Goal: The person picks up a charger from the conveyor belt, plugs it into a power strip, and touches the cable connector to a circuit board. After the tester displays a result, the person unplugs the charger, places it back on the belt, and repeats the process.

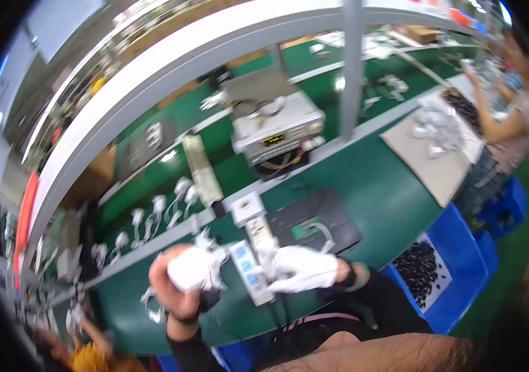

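Observation:
My bare left hand is curled round a white rounded thing with white cable bunched beside it, above the green bench. The motion blur hides its exact kind. A white glove covers my right hand, which reaches in from the right. Its fingers are bent together at the edge of a white power strip with blue sockets; what they grip, if anything, is too blurred to name. Just beyond that hand, a small green circuit board with a white wire lies on a black mat.
A bench meter with a lit display stands behind a grey rail. Several white plugs line the left ledge. At right are a blue bin with black parts and a board with white pieces. Co-workers sit at far right and lower left.

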The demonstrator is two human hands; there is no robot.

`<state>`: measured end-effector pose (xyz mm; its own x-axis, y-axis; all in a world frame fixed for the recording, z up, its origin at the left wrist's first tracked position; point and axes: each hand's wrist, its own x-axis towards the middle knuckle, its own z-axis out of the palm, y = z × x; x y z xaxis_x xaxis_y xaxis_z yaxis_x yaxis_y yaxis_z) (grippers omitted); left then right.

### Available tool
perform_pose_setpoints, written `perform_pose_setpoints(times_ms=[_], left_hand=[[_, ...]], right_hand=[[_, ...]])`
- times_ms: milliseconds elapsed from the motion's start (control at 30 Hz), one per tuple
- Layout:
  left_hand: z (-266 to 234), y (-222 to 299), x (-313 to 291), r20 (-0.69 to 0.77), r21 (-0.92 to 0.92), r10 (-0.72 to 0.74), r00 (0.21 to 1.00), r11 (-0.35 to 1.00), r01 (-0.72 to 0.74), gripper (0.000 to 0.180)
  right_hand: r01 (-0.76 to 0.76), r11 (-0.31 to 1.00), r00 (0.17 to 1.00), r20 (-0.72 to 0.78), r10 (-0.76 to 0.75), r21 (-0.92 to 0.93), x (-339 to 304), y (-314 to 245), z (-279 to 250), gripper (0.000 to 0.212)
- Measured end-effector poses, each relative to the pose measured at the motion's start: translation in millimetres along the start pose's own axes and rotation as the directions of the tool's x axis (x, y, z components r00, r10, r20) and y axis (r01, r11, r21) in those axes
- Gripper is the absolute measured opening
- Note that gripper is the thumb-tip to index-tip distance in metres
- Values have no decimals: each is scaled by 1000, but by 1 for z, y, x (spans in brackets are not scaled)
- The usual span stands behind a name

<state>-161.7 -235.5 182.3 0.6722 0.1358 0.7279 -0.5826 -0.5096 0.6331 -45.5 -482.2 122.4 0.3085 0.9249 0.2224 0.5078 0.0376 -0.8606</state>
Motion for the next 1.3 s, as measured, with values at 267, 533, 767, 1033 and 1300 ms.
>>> perform_pose_setpoints(times_ms=[267, 533, 767, 1033, 1300], left_hand=[[50, -146, -22, 189, -333, -701, 687, 613, 717, 45], [71, -172, -59, 423, -232, -678, 601, 560, 795, 46], [68, -155, -66, 248, 92, -612, 751, 786, 611, 49], [66, -174, -63, 415, 167, -573, 707, 812, 560, 47], [71, -157, -66, 330, 269, -487, 809, 870, 414, 48]], right_hand=[[419, 359, 804, -525, 280, 834, -60, 68, -36, 31], [406, 396, 759, -545, 355, 823, -65, 100, -55, 24], [-394, 918, 763, -544, 350, 39, -50, 119, -51, 23], [-444, 890, 797, -499, 341, -100, -54, 126, -36, 25], [-397, 883, 853, -456, 254, -250, -49, 136, -21, 24]])
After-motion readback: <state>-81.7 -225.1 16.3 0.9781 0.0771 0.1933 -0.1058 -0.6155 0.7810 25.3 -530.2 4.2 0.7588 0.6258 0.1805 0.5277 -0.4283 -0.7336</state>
